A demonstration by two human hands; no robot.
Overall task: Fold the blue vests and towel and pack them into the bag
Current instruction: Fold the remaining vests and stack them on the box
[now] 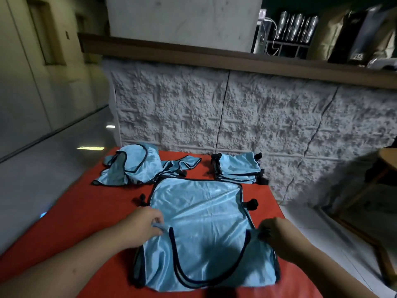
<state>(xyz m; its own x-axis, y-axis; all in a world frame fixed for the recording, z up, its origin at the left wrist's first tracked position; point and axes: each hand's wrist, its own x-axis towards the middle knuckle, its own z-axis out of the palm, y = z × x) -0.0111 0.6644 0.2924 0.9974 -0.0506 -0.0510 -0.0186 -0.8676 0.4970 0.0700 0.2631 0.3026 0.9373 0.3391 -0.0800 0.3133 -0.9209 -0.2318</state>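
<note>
A light blue vest (199,220) with black trim lies spread flat on the red table (81,216), neck opening toward me. My left hand (144,224) pinches the vest's left shoulder edge. My right hand (277,233) grips the right shoulder edge. A stack of folded blue vests (238,168) sits at the far right of the table. A loose heap of unfolded blue vests (133,166) lies at the far left. No bag or towel is in view.
A rough white stone-textured wall (236,112) with a wooden ledge (214,54) stands right behind the table. A wooden stool (386,168) is at the right edge. Shiny floor runs along the left.
</note>
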